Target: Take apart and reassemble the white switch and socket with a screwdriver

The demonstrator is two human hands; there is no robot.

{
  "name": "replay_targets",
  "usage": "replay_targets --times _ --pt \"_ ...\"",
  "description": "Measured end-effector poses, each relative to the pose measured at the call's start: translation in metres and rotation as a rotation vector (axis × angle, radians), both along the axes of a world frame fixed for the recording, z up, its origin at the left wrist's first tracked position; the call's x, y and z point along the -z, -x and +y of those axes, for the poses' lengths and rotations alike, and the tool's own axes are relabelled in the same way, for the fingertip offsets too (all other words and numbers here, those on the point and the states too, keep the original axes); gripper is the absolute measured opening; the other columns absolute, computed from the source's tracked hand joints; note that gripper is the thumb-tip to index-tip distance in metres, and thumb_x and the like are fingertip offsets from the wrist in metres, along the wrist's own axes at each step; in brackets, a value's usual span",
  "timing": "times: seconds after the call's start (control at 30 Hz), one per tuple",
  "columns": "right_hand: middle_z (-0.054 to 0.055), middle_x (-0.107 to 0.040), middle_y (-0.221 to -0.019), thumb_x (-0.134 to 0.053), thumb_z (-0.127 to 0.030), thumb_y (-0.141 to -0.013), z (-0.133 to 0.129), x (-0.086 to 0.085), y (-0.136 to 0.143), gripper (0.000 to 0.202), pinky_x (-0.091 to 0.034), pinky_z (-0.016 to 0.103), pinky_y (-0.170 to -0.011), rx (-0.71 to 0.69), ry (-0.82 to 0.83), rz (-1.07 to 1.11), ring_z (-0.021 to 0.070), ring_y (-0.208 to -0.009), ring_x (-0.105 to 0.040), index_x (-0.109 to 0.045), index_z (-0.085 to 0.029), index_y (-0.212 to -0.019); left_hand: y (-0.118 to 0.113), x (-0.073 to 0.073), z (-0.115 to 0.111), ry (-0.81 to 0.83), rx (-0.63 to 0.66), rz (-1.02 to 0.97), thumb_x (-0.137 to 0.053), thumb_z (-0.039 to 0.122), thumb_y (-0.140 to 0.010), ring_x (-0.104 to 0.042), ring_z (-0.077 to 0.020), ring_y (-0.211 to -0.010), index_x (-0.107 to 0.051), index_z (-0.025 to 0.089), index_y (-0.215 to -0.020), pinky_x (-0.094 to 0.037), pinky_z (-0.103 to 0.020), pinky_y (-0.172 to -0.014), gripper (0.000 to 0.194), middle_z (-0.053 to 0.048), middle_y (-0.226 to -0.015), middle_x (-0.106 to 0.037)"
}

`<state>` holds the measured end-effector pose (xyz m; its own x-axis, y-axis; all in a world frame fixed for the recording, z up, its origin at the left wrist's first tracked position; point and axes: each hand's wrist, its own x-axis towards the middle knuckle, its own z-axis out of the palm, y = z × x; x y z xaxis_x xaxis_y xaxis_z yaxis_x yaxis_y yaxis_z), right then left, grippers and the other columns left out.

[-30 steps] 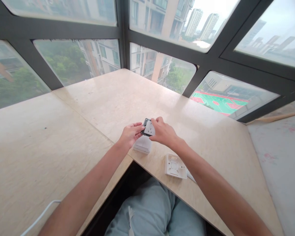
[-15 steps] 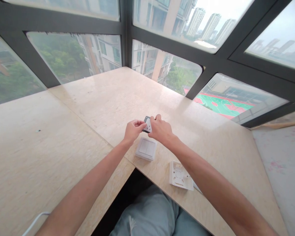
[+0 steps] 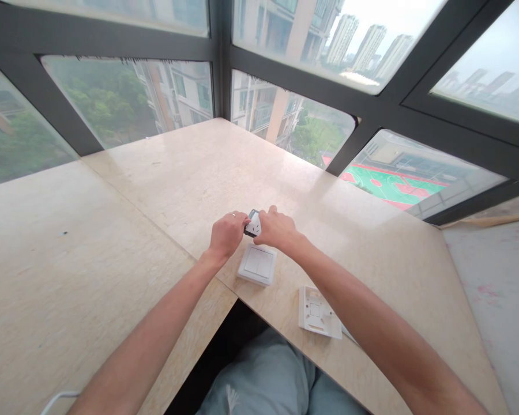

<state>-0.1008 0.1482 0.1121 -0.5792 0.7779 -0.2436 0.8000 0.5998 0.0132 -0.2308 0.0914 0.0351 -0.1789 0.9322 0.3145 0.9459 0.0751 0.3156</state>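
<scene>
Between my two hands is a wall socket [image 3: 255, 224] with a white face, dark pin slots and a dark frame round it. My left hand [image 3: 228, 233] is closed on its left side, a ring showing on one finger. From the right, my right hand [image 3: 277, 227] grips the other side, its fingers partly hiding the socket. Just below the hands, a white double wall switch [image 3: 258, 264] lies on the counter, face up. Nearer me, partly behind my right forearm, sits an open white mounting box [image 3: 316, 312].
The pale stone-patterned counter [image 3: 125, 259] has a cut-out in front of my lap. Dark window frames [image 3: 222, 86] border its far edges. A white cable [image 3: 60, 396] shows at lower left, and a flowered wall [image 3: 484, 282] stands at right.
My left hand has turned and shifted slightly left, its back now more toward me. The socket has tilted and moved a little left and down, with my right hand still on it.
</scene>
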Motion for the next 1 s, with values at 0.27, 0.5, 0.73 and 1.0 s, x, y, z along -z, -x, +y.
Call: replay_targets --times 0.27,0.5,0.73,1.0 --pt "0.019 -0.055 -0.128 -0.075 -0.035 -0.074 0.01 0.007 -0.004 0.057 -0.056 0.04 -0.078 0.003 0.044 0.113 0.0318 -0.101 -0.069 -0.056 -0.016 -0.125 0.011 -0.009 0.015 -0.152 -0.076 -0.197 -0.05 0.032 -0.102 -0.064 -0.0218 -0.084 -0.066 0.018 -0.091 -0.041 -0.029 -0.068 0.024 -0.007 -0.091 -0.071" --pt "0.005 -0.07 -0.075 -0.077 -0.044 -0.075 0.049 0.033 -0.022 0.033 -0.051 0.024 -0.049 0.135 0.404 0.23 0.0158 -0.059 -0.066 -0.066 -0.016 -0.089 0.043 0.02 0.014 -0.094 -0.253 -0.378 -0.059 0.03 -0.095 -0.065 -0.0211 -0.08 -0.07 0.019 -0.084 -0.045 -0.031 -0.075 0.02 -0.006 -0.088 -0.074" --pt "0.003 -0.069 -0.082 -0.08 -0.034 -0.074 0.056 0.044 -0.032 0.034 -0.046 0.02 -0.04 0.153 0.434 0.382 0.0104 -0.051 -0.06 -0.064 -0.017 -0.098 0.041 0.047 0.002 -0.045 -0.171 -0.322 -0.064 0.021 -0.089 -0.067 -0.0249 -0.093 -0.074 0.021 -0.091 -0.049 -0.035 -0.085 0.01 -0.007 -0.098 -0.076" --pt "0.015 -0.063 -0.126 -0.086 -0.031 -0.069 0.055 0.057 -0.038 0.058 -0.056 0.038 -0.088 0.108 0.218 0.471 0.0315 -0.117 -0.061 -0.063 -0.019 -0.12 0.041 0.053 0.004 -0.066 -0.16 -0.276 -0.061 0.023 -0.089 -0.066 -0.0254 -0.091 -0.07 0.018 -0.102 -0.05 -0.037 -0.089 0.017 -0.009 -0.1 -0.073"
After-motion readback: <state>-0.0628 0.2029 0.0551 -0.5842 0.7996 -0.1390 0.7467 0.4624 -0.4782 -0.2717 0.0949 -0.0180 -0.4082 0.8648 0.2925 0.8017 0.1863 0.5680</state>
